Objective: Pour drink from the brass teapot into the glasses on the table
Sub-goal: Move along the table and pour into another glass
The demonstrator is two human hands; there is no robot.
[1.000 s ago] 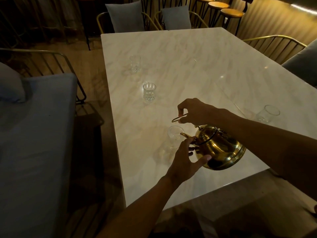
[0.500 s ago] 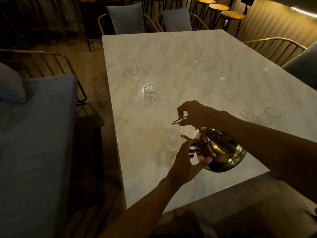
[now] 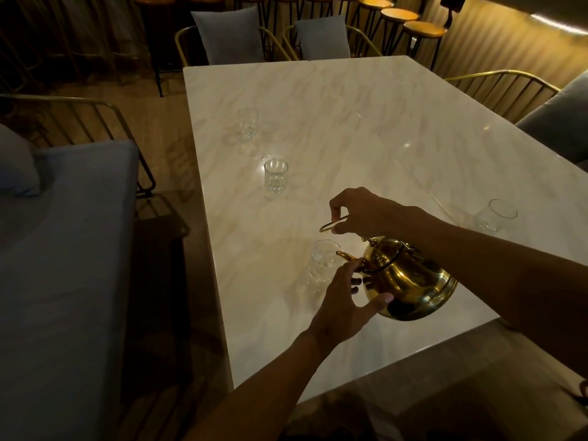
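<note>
Little has changed over the last second: the brass teapot stays tilted above the bench's near edge, spout over the nearest glass. The right hand keeps its grip clamped on the handle; the left hand, fingers apart, steadies the body. Pouring likely continues.

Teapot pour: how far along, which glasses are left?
Done: nothing clearly; no glass shows a visible fill in this dim light. In hand: the right hand holds the handle of the tilted teapot, the left hand steadies its body, and the spout sits over the nearest glass. Left: the middle glass, the far glass and the glass at the right.
</note>
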